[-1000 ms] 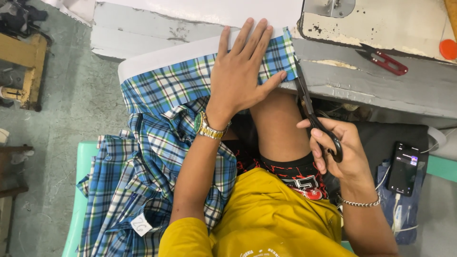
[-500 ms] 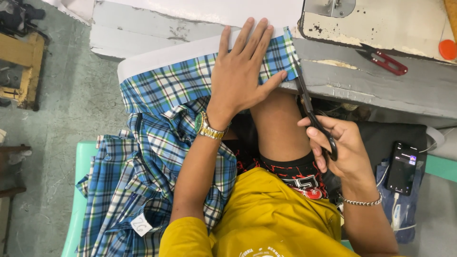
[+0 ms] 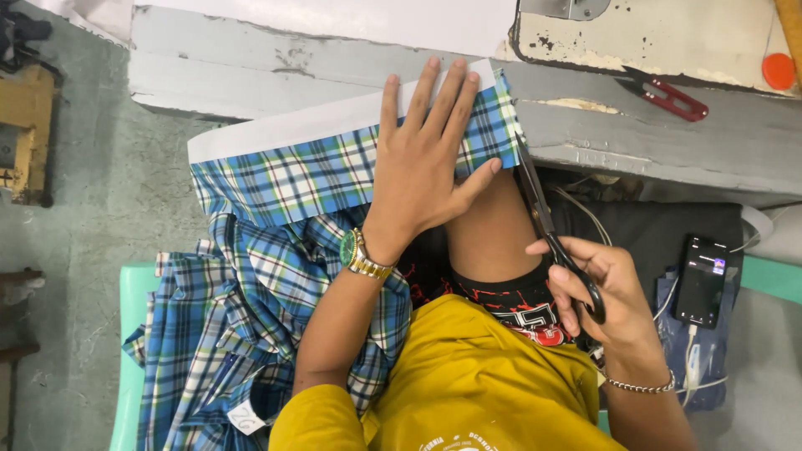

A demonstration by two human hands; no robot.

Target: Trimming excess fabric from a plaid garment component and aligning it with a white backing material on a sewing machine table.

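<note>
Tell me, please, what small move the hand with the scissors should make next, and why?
Probably close the blades a little. The right hand holds the black scissors with their tips at the right edge of the plaid fabric, where the white strip ends. The left hand presses the fabric flat, so a short snip looks safe.

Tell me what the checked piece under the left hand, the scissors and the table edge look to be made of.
Plaid cloth: woven fabric, matte, soft folds, backed by a stiff white strip, maybe paper. Scissors in the right hand: dark metal blades, black handles, probably plastic. Table: likely painted wood, grey coat chipped and worn. Left hand lies flat on the cloth.
</note>
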